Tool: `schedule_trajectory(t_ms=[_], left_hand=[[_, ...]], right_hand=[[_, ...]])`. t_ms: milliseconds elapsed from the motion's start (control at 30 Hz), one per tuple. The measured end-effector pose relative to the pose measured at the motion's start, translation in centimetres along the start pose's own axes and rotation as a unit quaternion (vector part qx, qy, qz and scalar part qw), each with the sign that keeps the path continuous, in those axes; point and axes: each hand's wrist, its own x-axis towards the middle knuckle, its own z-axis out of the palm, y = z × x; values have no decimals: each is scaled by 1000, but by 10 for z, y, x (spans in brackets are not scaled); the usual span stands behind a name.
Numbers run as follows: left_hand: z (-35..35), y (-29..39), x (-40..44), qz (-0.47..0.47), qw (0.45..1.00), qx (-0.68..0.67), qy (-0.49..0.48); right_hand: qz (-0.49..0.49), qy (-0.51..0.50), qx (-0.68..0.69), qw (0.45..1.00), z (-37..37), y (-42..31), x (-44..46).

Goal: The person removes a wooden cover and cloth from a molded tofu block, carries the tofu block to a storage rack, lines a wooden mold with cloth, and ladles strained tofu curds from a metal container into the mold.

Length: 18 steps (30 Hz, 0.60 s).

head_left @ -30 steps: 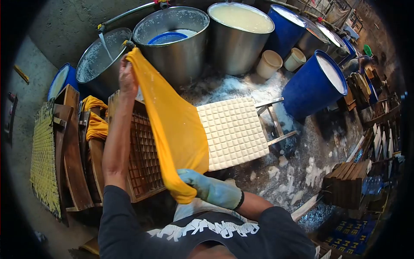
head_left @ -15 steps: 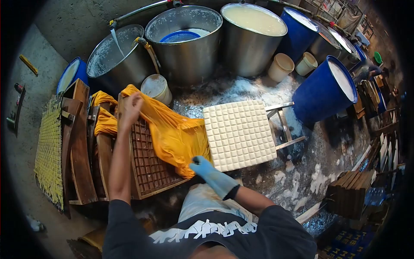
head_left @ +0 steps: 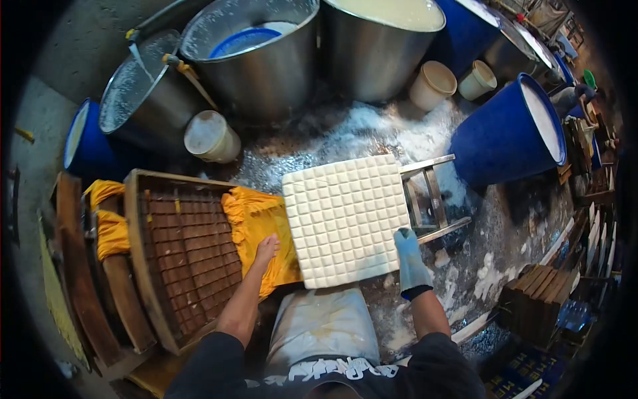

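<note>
A white slab (head_left: 349,223), scored into a grid of small squares, lies flat on a metal-legged stand. At its right edge is my gloved right hand (head_left: 409,256), its fingers laid along the side. My bare left hand (head_left: 267,249) is above the yellow cloth (head_left: 260,216), left of the slab, with its fingers curled in and no cloth visibly gathered in them. The cloth lies bunched between the slab and a wooden frame (head_left: 135,246) with a gridded brown inside (head_left: 193,246).
Several large metal vats (head_left: 266,80) stand along the back, with a white bucket (head_left: 212,136) before them. To the right are a blue drum (head_left: 505,136) and a stack of wooden boards (head_left: 541,292). Wooden frames (head_left: 83,272) lean at the left. White residue covers the wet floor (head_left: 372,130).
My left hand has moved right and down from the frame's top edge, and the cloth has come off most of the grid. My right hand has moved to the slab's right edge.
</note>
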Motion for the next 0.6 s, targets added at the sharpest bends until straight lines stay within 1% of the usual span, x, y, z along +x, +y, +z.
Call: schedule_trajectory(t_ms=[33, 67, 100, 133, 200, 233, 267, 300, 333, 367, 400, 433, 467, 567, 600], left_hand=[[10, -23, 22, -14, 999, 1, 34], [19, -46, 45, -28, 997, 4, 69], [25, -69, 66, -59, 996, 17, 64], [37, -71, 72, -69, 995, 20, 62], [61, -63, 71, -154, 977, -128, 70], [62, -69, 79, -172, 970, -170, -7], [67, -71, 82, -179, 969, -169, -5], [69, -71, 82, -184, 961, -203, -33], [71, -69, 83, -188, 951, -236, -60], [72, -84, 92, -160, 955, -247, -42], [73, -81, 93, -161, 955, -244, -40], [77, -77, 89, -161, 936, -309, -49], [81, -71, 86, -159, 912, -373, -58], [86, -72, 83, -139, 913, -380, -57], [86, -68, 83, -132, 915, -377, -60]], right_hand=[[-27, 60, -84, 994, -6, -4, 26], [-41, 75, -84, 993, -12, -17, 47], [-53, 89, -84, 991, -14, -26, 67], [-44, 87, -88, 991, -13, -19, 95], [-97, 139, -129, 977, -22, 9, 153], [-91, 137, -133, 977, -25, 31, 183], [-12, 62, -22, 998, -25, 58, 214], [66, -12, 91, 994, -25, 80, 239], [70, -14, 91, 993, -25, 98, 264], [151, -52, 79, 984, -23, 102, 281], [192, -71, 74, 976, -19, 104, 287], [231, -90, 67, 966, -15, 99, 289], [232, -75, 48, 969, -11, 94, 286], [228, -44, 15, 973, -1, 68, 271], [214, -41, -22, 976, -1, 65, 267]])
